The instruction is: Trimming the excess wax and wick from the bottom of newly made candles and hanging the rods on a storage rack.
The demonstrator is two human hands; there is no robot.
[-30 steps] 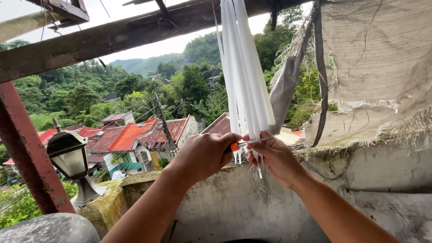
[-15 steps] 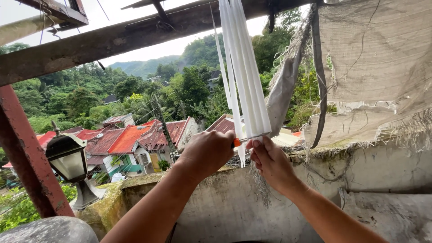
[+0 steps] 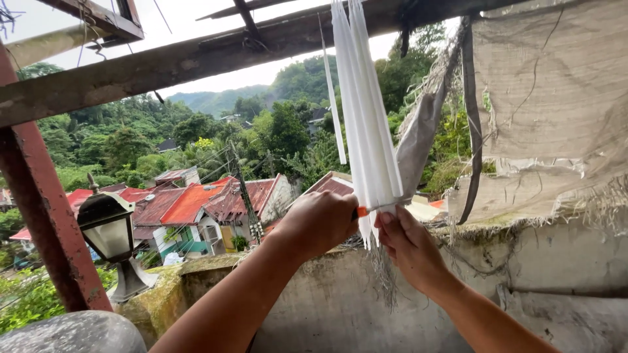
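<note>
A green hillside with red-roofed houses (image 3: 190, 202) fills the left background. At upper centre a bundle of long white plastic strips (image 3: 369, 131) hangs; the right hand (image 3: 409, 245) pinches its ends, the left hand (image 3: 317, 222) is closed around an orange-handled cutter (image 3: 362, 212).

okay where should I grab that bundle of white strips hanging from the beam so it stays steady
Probably best near the lower ends of the white strips, just above the cut line, where the right hand pinches them now. They hang straight and taper from the beam, so a grip from the right side gathers them, clear of the orange-handled cutter in the left hand.
</note>
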